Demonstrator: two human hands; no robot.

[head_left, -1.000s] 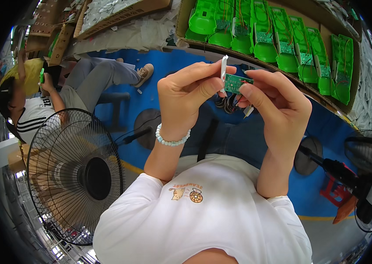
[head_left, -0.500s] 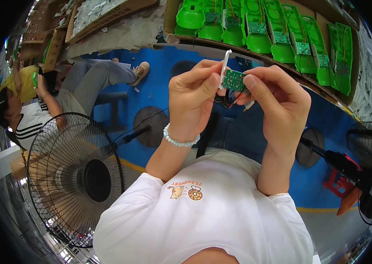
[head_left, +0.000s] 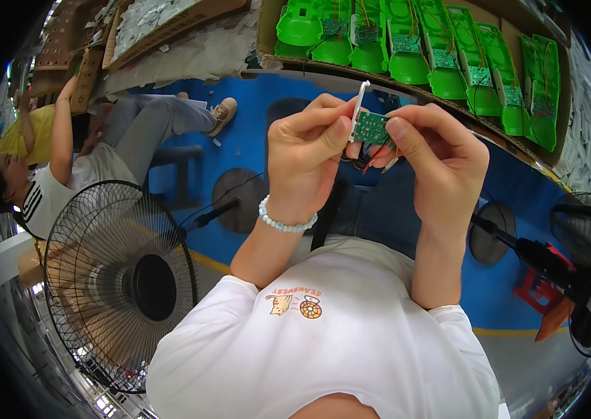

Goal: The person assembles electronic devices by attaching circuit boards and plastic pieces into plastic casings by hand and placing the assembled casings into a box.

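Note:
My left hand (head_left: 313, 143) pinches a thin white plastic strip (head_left: 359, 105) between thumb and fingers, tilted nearly upright. Against the strip's right side sits a small green circuit board (head_left: 371, 128), its edge meeting the white piece. My right hand (head_left: 435, 150) grips the board's right end between thumb and forefinger. Red and dark wires (head_left: 383, 152) hang below the board, between the two hands. Whether the board is fixed to the strip or only pressed against it, I cannot tell.
Ahead, a cardboard box (head_left: 407, 82) holds several bright green plastic shells (head_left: 407, 66) with boards and wires. A black fan (head_left: 152, 286) stands at left, another fan (head_left: 581, 220) at right. Beyond the left fan sits a co-worker (head_left: 51, 174). White parts fill a far-left carton (head_left: 159, 24).
Both my hands stay nearly in place, with the board shifted very slightly against the strip. The co-worker at left has raised an arm toward the shelf.

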